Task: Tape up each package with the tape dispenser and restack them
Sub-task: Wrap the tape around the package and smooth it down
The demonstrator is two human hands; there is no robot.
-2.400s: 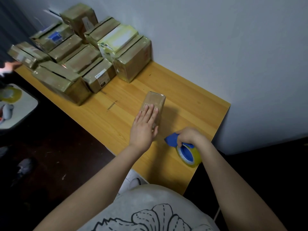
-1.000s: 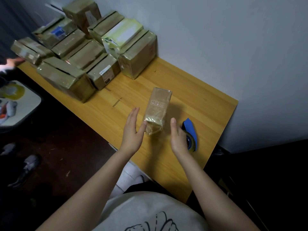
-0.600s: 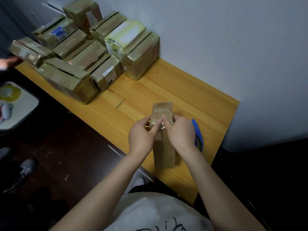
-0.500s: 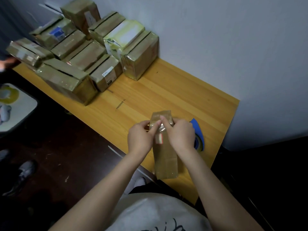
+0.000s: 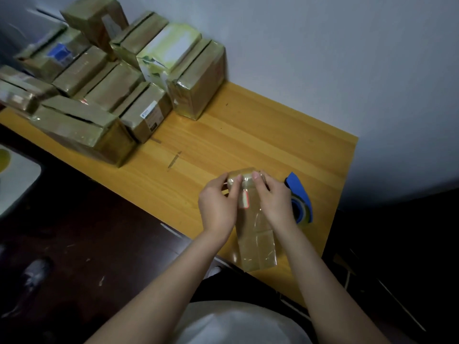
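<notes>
A small tall brown package (image 5: 255, 239) wrapped in shiny clear tape is held above the near edge of the wooden table (image 5: 248, 135). My left hand (image 5: 218, 204) grips its upper left side, fingers curled on the top edge. My right hand (image 5: 273, 199) grips the upper right side, thumb and fingers on the top. The blue tape dispenser (image 5: 300, 197) with its tape roll lies on the table just right of my right hand, partly hidden by it. A stack of taped brown packages (image 5: 109, 90) fills the table's far left end by the wall.
One white-and-yellow package (image 5: 169, 50) sits among the brown ones. A white surface (image 5: 17, 177) shows at the left edge over the dark floor. The table's right edge (image 5: 347, 175) drops off beside the dispenser. A shoe (image 5: 34, 271) is on the floor.
I let go of the tape dispenser, left it on the table, and took up the small package with both hands. I turned it upright and drew it toward me.
</notes>
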